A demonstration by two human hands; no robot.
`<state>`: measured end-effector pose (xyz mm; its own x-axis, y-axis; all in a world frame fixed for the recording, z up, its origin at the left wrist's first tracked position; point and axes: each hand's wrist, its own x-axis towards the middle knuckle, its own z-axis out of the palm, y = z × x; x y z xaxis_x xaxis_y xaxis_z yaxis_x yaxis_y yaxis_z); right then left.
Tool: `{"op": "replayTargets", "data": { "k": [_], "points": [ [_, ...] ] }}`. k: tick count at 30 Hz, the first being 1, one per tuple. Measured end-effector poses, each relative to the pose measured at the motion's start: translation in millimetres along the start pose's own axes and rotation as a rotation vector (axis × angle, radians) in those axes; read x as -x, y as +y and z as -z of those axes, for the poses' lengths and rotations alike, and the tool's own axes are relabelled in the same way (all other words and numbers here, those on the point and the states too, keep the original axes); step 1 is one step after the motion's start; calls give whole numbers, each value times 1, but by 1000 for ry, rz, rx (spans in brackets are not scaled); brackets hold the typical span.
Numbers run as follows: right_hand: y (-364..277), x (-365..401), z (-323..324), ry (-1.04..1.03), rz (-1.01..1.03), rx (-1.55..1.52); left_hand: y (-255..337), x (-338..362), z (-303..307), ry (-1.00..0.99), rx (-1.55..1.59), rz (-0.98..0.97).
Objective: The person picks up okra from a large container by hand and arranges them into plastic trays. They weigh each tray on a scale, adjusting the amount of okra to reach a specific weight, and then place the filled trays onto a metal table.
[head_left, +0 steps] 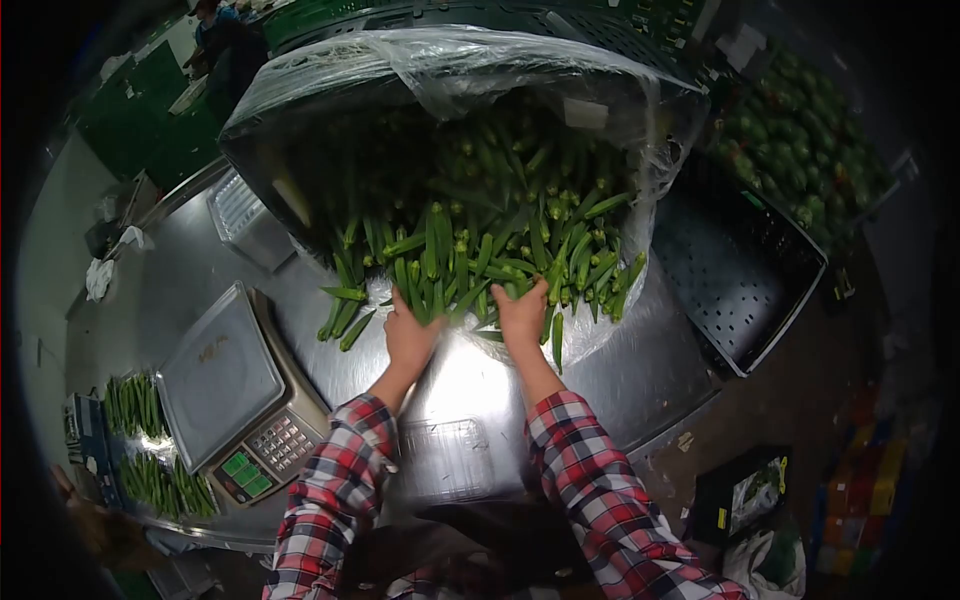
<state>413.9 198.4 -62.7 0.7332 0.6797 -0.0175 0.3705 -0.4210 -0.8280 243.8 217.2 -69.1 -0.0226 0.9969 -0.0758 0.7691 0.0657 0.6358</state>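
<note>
A large heap of green okra (470, 250) spills from a tipped crate lined with clear plastic film (450, 70) onto the metal table. My left hand (408, 335) is at the heap's near edge, its fingers curled against several okra pods. To its right, my right hand (522, 318) is closed around more pods at the same edge, the thumb turned inward. Parts of the fingers of both hands are hidden among the okra and film. Closer to my body, a clear plastic tray (445, 458) lies on the table between my forearms.
A weighing scale (222, 362) stands left, beside packs of okra (165, 487). Clear containers (250, 220) are stacked behind it. A black crate (740, 270) sits right, near a crate of round green produce (800, 140). Another person (225, 40) is at the far left.
</note>
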Motion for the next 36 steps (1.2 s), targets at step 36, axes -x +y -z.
{"op": "replayTargets", "data": {
  "k": [36],
  "points": [
    [5, 189, 47, -1277, 1134, 256, -116, 236, 111, -201, 34, -475]
  ]
}}
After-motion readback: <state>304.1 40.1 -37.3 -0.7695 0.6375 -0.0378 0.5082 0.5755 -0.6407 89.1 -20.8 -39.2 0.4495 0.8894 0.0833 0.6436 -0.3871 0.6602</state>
